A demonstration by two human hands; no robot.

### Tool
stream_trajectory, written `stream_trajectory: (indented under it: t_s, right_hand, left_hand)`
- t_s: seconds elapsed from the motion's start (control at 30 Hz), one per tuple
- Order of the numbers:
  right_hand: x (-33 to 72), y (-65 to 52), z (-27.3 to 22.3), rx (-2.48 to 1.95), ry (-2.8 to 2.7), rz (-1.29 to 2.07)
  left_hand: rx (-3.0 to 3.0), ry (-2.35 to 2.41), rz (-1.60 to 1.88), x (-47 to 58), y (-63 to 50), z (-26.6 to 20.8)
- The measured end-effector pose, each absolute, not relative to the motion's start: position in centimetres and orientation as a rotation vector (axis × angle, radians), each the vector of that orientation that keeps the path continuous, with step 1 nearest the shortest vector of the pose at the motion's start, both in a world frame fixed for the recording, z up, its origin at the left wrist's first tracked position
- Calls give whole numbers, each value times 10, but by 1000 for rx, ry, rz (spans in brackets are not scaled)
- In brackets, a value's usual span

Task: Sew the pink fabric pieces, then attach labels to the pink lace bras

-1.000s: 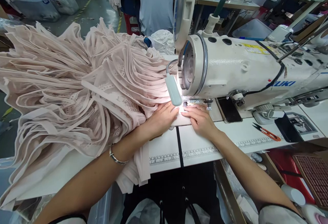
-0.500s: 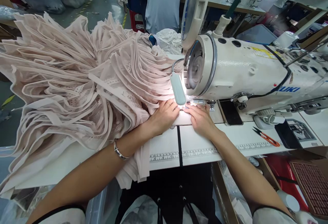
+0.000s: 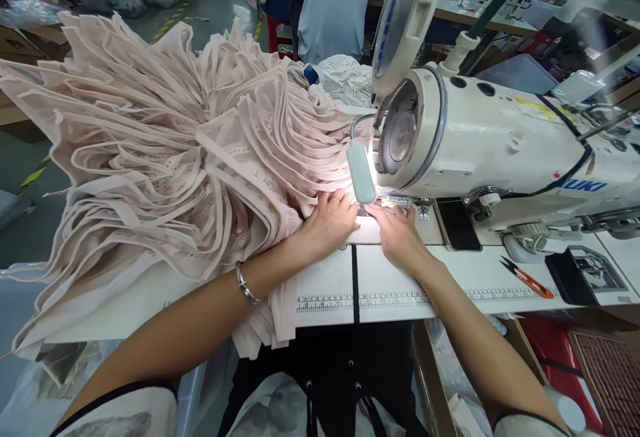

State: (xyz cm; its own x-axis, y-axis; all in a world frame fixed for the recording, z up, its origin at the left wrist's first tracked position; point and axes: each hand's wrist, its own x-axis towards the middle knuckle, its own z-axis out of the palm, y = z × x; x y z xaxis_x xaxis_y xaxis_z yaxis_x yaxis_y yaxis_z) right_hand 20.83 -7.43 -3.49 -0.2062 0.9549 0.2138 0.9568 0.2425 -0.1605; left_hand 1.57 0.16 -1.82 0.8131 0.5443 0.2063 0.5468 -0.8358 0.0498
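Observation:
A white sewing machine (image 3: 480, 134) stands on the table, its small lamp (image 3: 361, 172) lighting the needle area. Beside the presser foot, my left hand (image 3: 330, 225) is closed over the edge of a pale pink lace-trimmed garment (image 3: 250, 170), one of a large heap. My right hand (image 3: 401, 236) lies just right of the foot, fingers pressed together at the work. Whatever cloth is between those fingers is mostly hidden by the hand and lamp. The two hands are a small gap apart, with the needle area between them.
Orange thread snips (image 3: 527, 278) and a dark phone (image 3: 457, 224) lie to the right. A printed ruler (image 3: 395, 300) runs along the table's front edge. White lace (image 3: 345, 77) is piled behind the machine. Beyond it sits a person in a blue shirt (image 3: 331, 10).
The view has shifted slightly, so the machine and heap appear farther right. My left hand's fingers have drawn back a little from the foot; the right hand stays beside it.

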Motion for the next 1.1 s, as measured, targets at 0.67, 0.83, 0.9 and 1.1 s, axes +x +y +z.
stream_trajectory:
  t_s: [0.67,0.83,0.9,1.1]
  right_hand:
    - [205,-62,-34,-1872,-2200,-143]
    - [206,-63,-35,-1855,-2172,-291]
    - [208,-64,-37,-1817,-2169,-301]
    - [214,-68,-43,-1802,-2151,-137]
  left_hand:
    - [-3166,-970,-462,23,25,-24]
    - [-3208,-955,-437,22,23,-23]
    - [-3201,-965,-421,22,22,-22]
    - [-3177,-958,-435,22,22,-24]
